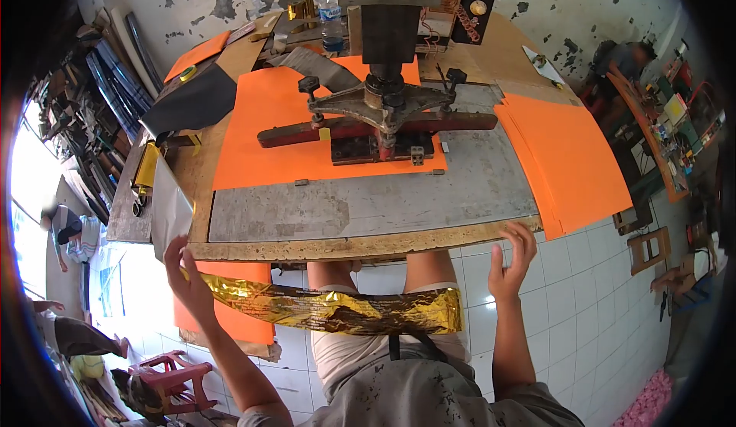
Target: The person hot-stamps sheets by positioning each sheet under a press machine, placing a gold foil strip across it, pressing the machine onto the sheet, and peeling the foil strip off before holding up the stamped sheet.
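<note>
A long strip of shiny gold foil (337,310) with dark used patches stretches across my lap. My left hand (192,287) is at its left end, fingers bent around the foil edge. Right above those fingertips hangs the lower corner of a pale, glossy sheet (170,211); I cannot tell whether they touch it. My right hand (511,264) is open at the table's front edge, thumb and fingers apart, holding nothing. Ahead stands a press (386,109) with a red crossbar, over a large orange sheet (268,120) on the grey metal plate (280,216).
Orange sheets (571,162) are stacked at the right, overhanging the table edge. Black material (195,101) and scissors (138,206) are on the left side. A water bottle (330,19) stands at the back. Below left is a red stool (172,381). Other people are farther off.
</note>
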Demonstrator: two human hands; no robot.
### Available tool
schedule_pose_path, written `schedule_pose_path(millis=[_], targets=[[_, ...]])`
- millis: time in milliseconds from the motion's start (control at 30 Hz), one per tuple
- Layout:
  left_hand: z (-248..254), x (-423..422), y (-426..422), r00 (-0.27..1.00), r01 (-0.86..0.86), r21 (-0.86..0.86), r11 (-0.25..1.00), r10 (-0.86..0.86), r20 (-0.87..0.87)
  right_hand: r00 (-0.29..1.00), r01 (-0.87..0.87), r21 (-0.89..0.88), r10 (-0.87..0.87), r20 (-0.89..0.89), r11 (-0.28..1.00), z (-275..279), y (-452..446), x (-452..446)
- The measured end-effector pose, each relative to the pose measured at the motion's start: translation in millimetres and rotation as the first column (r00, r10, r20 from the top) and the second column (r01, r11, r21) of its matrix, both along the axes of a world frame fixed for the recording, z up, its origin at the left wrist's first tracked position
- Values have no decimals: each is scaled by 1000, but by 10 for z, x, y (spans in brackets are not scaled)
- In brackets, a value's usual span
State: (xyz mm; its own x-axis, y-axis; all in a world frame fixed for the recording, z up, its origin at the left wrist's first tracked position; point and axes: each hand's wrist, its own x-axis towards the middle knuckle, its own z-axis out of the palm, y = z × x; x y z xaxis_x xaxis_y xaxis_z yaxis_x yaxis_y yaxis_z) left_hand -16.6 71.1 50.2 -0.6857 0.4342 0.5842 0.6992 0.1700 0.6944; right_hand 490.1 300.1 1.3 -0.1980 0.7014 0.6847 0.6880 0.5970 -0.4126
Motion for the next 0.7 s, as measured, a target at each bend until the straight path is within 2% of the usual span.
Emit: schedule_pose_path(millis=[67, 167, 267, 367, 467, 567, 700], targets=[[70, -169, 197, 993, 97, -133, 986, -87, 80, 998, -45, -51, 47, 42, 998, 216, 168, -123], [35, -430, 546, 993, 99, -281, 955, -76, 90, 989, -120, -156, 132, 71, 980, 499, 476, -420], [-23, -653, 844, 1000, -9, -389, 921, -1, -24, 977, -121, -203, 153, 148, 972, 472, 868, -703], [-33, -740, 1060, 999, -49, -473, 880, 42, -25, 973, -55, -262, 111, 203, 964, 320, 1331, -930], [-238, -917, 1182, 962, -211, -636, 742, 41, -270, 966, 38, -341, 54, 255, 939, 239, 1665, -1129], [-195, -877, 1250, 957, -218, -658, 721, 25, -289, 963, 71, -392, 39, 266, 917, 263, 1767, -1255], [-114, -824, 1330, 972, -125, -649, 750, -39, -232, 967, 90, -397, 16, 256, 913, 217, 1809, -1360]])
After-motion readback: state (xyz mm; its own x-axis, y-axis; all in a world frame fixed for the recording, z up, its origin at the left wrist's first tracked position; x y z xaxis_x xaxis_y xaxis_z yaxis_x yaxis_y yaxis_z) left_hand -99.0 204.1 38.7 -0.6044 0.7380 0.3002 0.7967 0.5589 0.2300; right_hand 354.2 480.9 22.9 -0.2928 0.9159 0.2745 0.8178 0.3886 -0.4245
